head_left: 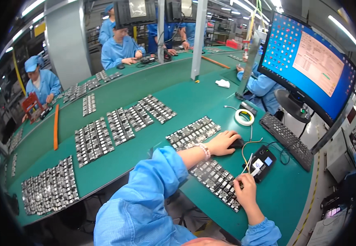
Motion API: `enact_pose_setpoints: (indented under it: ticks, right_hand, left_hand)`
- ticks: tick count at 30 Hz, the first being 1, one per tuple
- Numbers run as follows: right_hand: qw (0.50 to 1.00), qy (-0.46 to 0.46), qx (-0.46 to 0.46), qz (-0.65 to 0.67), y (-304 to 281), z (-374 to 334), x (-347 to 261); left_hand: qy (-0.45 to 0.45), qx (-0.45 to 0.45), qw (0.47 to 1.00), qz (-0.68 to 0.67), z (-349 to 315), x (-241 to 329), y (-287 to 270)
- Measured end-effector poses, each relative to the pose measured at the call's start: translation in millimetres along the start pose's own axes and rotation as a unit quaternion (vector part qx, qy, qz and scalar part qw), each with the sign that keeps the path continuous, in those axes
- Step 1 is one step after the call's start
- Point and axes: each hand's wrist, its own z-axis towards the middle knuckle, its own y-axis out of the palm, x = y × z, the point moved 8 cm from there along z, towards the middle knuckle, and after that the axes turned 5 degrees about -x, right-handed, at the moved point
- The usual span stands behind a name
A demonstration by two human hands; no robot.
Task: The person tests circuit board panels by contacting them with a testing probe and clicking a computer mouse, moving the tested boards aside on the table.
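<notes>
My left hand (226, 143), a beaded bracelet at its wrist, rests over a black computer mouse (237, 143) with its fingers curved round it. My right hand (247, 189) is closed in a pinch at the edge of a panel of small circuit boards (214, 180). A thin pale cable (247, 165) runs down into its fingertips; the cable's end is hidden. Beside this hand lies a black box with a small lit screen (263, 163). Another circuit board panel (193, 132) lies beyond my left forearm.
A monitor (305, 61) stands at the right above a black keyboard (286, 141). A roll of tape (244, 117) sits near the mouse. Several circuit board panels (93, 141) cover the green bench to the left. Metal posts (199, 45) rise behind; co-workers in blue sit across.
</notes>
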Motion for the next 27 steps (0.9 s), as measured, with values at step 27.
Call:
enact_pose_setpoints:
  ticks: [27]
  right_hand:
    - [1.000,0.008,0.003,0.007,-1,1,1]
  left_hand:
    - [-0.036,-0.018,0.999,-0.017,5,-5,-2]
